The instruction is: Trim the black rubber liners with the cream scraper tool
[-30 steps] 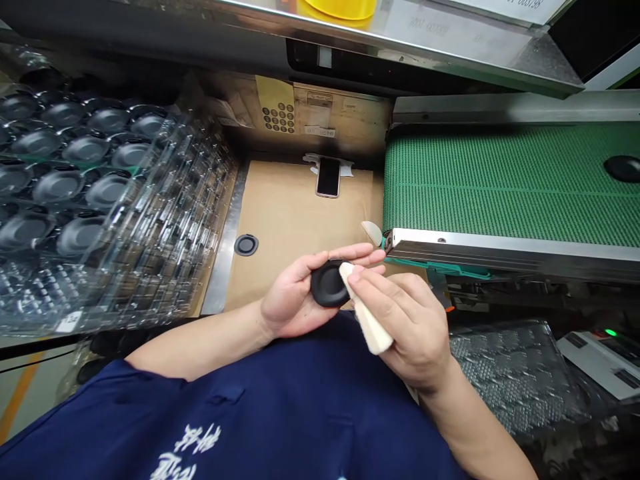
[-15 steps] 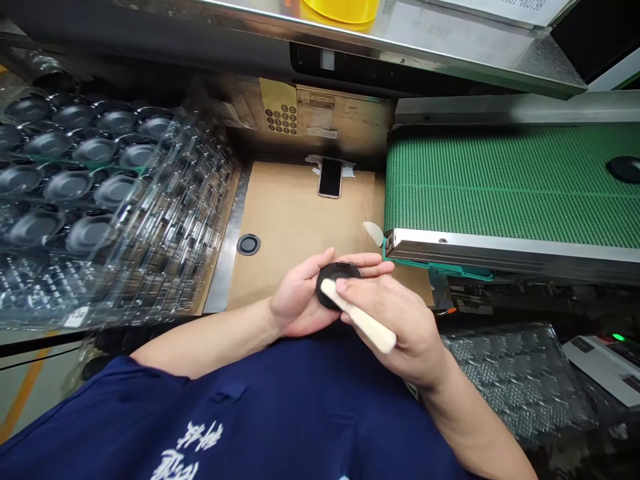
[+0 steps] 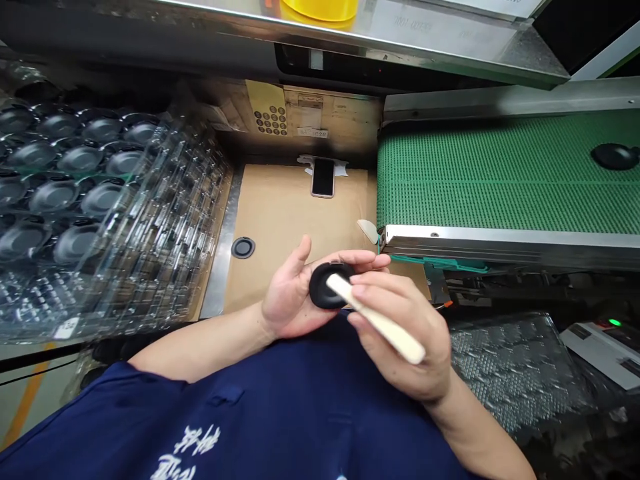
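My left hand (image 3: 293, 293) cradles a round black disc part (image 3: 325, 288) in its fingers, thumb raised off it. My right hand (image 3: 400, 327) is closed around a cream-white stick tool (image 3: 380, 321), whose tip rests on the face of the disc. Both hands hover just in front of my dark blue shirt, above the near edge of a brown cardboard sheet (image 3: 285, 213).
Clear plastic trays (image 3: 75, 173) stacked at the left hold several black discs. A loose black ring (image 3: 243, 248) and a phone (image 3: 323, 177) lie on the cardboard. A green conveyor belt (image 3: 490, 173) at the right carries one black part (image 3: 614, 157). Another textured tray (image 3: 510, 373) sits lower right.
The stick's tip has slid from the disc's right edge onto its face, and the stick now lies flatter, its end pointing right. My left thumb has lifted off the disc.
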Tool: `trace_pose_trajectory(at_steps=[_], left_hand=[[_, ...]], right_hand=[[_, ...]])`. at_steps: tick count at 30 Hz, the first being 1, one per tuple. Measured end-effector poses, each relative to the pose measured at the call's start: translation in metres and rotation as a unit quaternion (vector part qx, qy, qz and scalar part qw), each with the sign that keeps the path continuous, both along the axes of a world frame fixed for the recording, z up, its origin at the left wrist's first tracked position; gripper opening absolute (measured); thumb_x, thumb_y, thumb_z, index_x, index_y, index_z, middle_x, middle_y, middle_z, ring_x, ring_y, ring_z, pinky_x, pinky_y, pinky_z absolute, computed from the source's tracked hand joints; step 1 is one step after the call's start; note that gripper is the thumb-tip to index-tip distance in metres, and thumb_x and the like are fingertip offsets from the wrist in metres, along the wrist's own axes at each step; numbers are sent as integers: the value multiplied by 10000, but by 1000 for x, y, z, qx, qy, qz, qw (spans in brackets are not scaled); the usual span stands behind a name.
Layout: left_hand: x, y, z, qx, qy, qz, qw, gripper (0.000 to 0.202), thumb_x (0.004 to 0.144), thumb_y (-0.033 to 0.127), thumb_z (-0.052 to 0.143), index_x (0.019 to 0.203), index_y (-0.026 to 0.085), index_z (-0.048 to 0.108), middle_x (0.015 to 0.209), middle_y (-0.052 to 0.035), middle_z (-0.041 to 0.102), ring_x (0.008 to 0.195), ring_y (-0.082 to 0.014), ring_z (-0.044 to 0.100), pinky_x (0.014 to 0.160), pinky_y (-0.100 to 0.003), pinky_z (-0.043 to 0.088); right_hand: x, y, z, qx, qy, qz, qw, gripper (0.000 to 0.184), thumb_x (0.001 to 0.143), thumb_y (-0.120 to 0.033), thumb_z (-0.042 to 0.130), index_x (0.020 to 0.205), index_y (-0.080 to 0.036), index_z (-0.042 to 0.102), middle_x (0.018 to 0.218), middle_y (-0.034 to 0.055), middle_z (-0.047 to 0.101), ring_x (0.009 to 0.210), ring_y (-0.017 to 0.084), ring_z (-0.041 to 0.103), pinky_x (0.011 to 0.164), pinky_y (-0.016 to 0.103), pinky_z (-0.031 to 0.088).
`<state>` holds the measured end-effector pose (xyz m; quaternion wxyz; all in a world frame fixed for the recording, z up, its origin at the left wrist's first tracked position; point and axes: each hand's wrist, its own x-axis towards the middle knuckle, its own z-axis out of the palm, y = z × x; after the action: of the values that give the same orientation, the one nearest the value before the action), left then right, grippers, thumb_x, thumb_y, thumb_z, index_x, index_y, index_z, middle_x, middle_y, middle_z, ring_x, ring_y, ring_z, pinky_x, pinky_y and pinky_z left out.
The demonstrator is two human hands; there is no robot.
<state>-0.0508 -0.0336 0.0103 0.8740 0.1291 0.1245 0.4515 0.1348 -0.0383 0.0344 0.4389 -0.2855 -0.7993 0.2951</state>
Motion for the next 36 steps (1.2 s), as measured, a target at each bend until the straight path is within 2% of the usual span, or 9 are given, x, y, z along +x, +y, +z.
trace_pose_trajectory(at_steps=[5, 9, 14, 17, 19, 23, 30, 34, 36], left_hand=[[4, -2, 0, 6, 19, 1, 1000, 735, 1007, 660, 212, 1114, 126, 705, 1523, -190, 526, 1492, -360, 392, 1241, -510, 261], [5, -2, -2, 26, 50, 36, 998, 666, 1014, 630, 272, 1038, 132, 714, 1472, -183, 578, 1466, -345, 436, 1249, -495, 245], [8, -3, -3, 19, 86, 92, 992, 541, 1007, 588, 394, 1025, 155, 717, 1456, -152, 599, 1485, -322, 413, 1262, -479, 229], [7, -3, -1, 6, 97, 142, 985, 411, 1028, 457, 441, 1045, 158, 722, 1487, -139, 577, 1494, -294, 407, 1270, -462, 221], [5, -4, 1, -4, 87, 138, 987, 380, 1027, 416, 459, 1071, 151, 729, 1512, -138, 555, 1494, -297, 407, 1266, -464, 238], [1, -4, 3, -32, 76, 82, 993, 426, 1026, 422, 454, 1141, 126, 737, 1497, -149, 569, 1492, -330, 403, 1251, -492, 271], [2, -2, 2, -14, 69, 144, 987, 406, 1027, 421, 453, 1037, 142, 747, 1443, -150, 616, 1453, -307, 467, 1257, -482, 257], [4, -3, 2, -9, 80, 167, 983, 395, 1026, 414, 450, 1036, 142, 736, 1449, -152, 609, 1457, -306, 461, 1253, -483, 265], [6, -3, 2, -14, 80, 171, 982, 400, 1031, 410, 440, 1034, 138, 734, 1437, -157, 618, 1449, -301, 472, 1253, -476, 266]], right_hand=[[-11, 5, -3, 63, -44, 46, 996, 562, 877, -28, 594, 1418, -169, 532, 1338, 145, 660, 1218, 260, 653, 1002, 441, 589], [-13, 5, -5, 24, -90, 111, 989, 471, 905, -82, 567, 1369, -157, 549, 1200, 127, 728, 1071, 234, 714, 888, 387, 625], [-21, 1, -10, 66, -31, 38, 997, 463, 905, -70, 600, 1360, -135, 548, 1207, 138, 719, 1115, 220, 702, 955, 358, 614], [-18, 2, -12, 58, -55, 50, 996, 457, 918, -92, 574, 1370, -150, 539, 1178, 129, 729, 1068, 214, 719, 899, 355, 634], [-11, 6, -12, 68, -77, 42, 994, 469, 903, -74, 583, 1364, -151, 552, 1169, 129, 738, 1056, 223, 726, 898, 370, 634], [1, 17, -15, 99, -74, -17, 992, 532, 870, -37, 630, 1373, -202, 576, 1214, 111, 734, 1092, 240, 717, 908, 399, 627], [-8, 1, -21, 53, -33, 38, 997, 499, 862, -17, 633, 1342, -143, 574, 1147, 125, 743, 1059, 214, 724, 909, 349, 632], [-8, 1, -25, 51, -28, -1, 998, 509, 857, -21, 640, 1342, -160, 578, 1155, 139, 730, 1072, 233, 715, 913, 381, 631], [-10, 1, -26, 65, -22, 7, 998, 505, 862, -20, 630, 1347, -148, 571, 1148, 145, 733, 1075, 231, 718, 905, 372, 635]])
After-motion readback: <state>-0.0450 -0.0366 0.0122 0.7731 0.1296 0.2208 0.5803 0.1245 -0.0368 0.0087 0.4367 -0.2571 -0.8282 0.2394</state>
